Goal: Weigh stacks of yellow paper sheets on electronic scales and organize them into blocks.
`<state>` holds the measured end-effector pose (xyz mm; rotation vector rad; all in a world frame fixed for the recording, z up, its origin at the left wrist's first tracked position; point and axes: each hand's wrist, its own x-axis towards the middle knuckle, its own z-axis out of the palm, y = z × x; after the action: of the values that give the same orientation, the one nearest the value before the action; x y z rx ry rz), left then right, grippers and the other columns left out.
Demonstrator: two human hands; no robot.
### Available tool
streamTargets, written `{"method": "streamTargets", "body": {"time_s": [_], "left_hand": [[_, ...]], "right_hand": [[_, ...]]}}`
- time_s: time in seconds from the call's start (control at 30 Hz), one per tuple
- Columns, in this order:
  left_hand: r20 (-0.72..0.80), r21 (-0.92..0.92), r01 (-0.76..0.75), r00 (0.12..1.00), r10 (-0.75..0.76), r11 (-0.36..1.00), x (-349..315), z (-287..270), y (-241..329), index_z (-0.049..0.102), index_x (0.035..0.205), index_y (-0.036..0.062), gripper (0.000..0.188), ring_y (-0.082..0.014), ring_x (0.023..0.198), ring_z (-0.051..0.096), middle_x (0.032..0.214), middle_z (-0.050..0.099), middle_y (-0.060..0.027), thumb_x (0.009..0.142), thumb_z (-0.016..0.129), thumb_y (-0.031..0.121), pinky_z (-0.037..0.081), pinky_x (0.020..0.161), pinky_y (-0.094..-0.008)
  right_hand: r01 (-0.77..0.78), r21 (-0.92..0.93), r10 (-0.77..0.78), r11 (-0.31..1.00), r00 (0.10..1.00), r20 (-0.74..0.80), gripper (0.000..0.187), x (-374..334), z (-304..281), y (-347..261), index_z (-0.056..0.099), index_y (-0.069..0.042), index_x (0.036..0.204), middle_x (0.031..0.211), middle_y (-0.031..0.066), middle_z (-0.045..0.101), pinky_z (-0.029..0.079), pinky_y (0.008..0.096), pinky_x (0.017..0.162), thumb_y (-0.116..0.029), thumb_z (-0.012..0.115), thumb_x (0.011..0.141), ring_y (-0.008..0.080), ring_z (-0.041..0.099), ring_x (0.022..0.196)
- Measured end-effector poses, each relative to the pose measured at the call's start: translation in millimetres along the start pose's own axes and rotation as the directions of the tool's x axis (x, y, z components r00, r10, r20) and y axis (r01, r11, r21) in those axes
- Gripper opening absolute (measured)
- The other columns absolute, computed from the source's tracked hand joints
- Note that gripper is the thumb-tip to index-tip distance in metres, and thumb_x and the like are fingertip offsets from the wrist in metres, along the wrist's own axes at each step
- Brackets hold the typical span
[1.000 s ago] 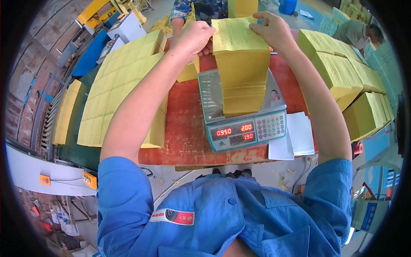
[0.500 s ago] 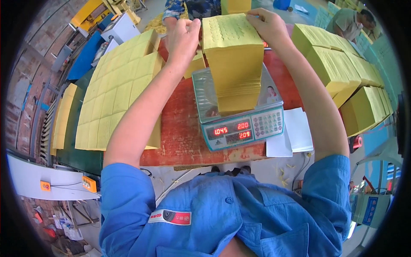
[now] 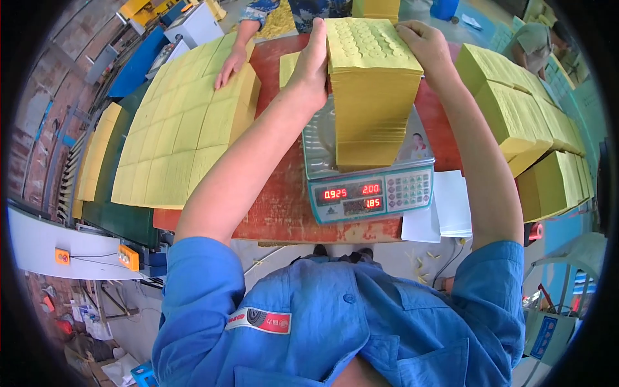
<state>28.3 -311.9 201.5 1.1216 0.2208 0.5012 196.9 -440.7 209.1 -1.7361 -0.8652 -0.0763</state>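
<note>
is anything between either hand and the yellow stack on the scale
Nothing visible: the left hand lies against the left side of the yellow stack, the right hand at its upper right edge. A co-worker's hand is off to the left.

passage: red tabletop [image 3: 278, 201] between scale [image 3: 371, 195] and left paper rows [image 3: 175, 126] | obstacles: tall yellow stack [image 3: 374, 109], co-worker's hand [image 3: 232, 64]

Tall yellow paper stack [image 3: 375, 106] on teal-framed electronic scale [image 3: 373, 195], between bare left hand [image 3: 314, 69] and bare right hand [image 3: 425, 48].
</note>
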Motion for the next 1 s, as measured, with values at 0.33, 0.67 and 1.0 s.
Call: {"method": "streamTargets", "body": {"time_s": [0.33,0.67,1.0], "left_hand": [[-0.134,0.090,-0.169,0.975,0.180,0.982,-6,-50,-7,0.028,0.150,0.0051,0.085,-0.0233,0.143,0.026,0.155,0.029,-0.0130,0.093,0.039,0.068,0.022,0.115,-0.0383],[0.065,0.259,-0.373,0.927,0.369,0.891,-72,14,-3,0.017,0.152,-0.0005,0.070,-0.0224,0.145,0.020,0.158,0.021,-0.0121,0.103,0.031,0.049,0.016,0.118,-0.0390],[0.028,0.311,-0.355,0.931,0.365,0.881,-69,29,-11,0.027,0.150,0.0028,0.060,-0.0216,0.142,0.028,0.154,0.030,-0.0110,0.105,0.028,0.042,0.020,0.117,-0.0370]], "right_hand": [[-0.025,0.268,0.024,0.963,1.000,0.005,0.027,-31,-20,0,0.069,0.001,0.106,0.081,0.0073,0.068,0.048,0.0252,0.060,-0.018,0.059,0.090,0.0103,0.060,0.062],[0.254,0.241,-0.240,0.937,0.967,-0.086,0.013,-88,-29,-20,0.066,0.001,0.092,0.075,0.0131,0.066,0.050,0.0283,0.065,-0.012,0.064,0.088,0.0132,0.064,0.068],[0.420,0.053,-0.412,0.906,0.903,-0.121,0.007,-94,-41,-25,0.062,0.000,0.088,0.084,0.0173,0.063,0.051,0.0401,0.070,-0.006,0.061,0.085,0.0351,0.064,0.079]]}}
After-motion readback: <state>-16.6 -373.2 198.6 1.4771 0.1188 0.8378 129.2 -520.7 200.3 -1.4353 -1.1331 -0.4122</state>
